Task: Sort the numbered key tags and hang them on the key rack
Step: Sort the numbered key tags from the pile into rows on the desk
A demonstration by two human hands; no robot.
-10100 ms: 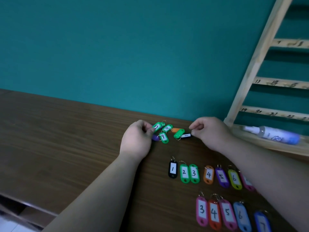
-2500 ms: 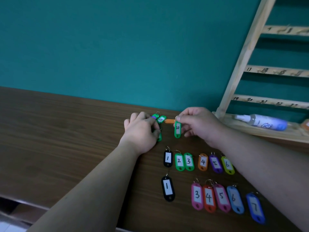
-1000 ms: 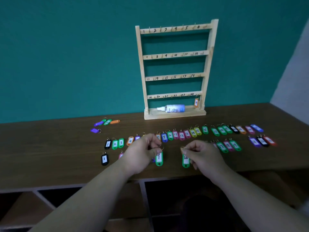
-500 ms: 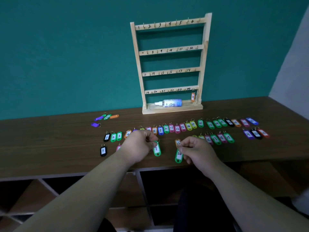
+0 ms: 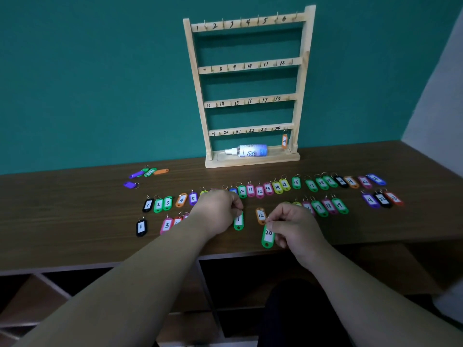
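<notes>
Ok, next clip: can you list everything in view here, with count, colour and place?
table: one, dark brown wood, across the view
wall: one, teal, behind the table
rack: one, pale wood, upright at the table's back
hung tag: one, orange, under the rack's hook 24
bottle: one, white and blue, lying on the rack's base
sorted tags: many, mixed colours, two rows on the table; some hidden
loose tags: about five, purple, green, orange, table's back left
tag 7: one, green, front centre, held
tag 20: one, green, front centre, held
left hand: pinches tag 7's top
right hand: pinches tag 20's ring
</notes>
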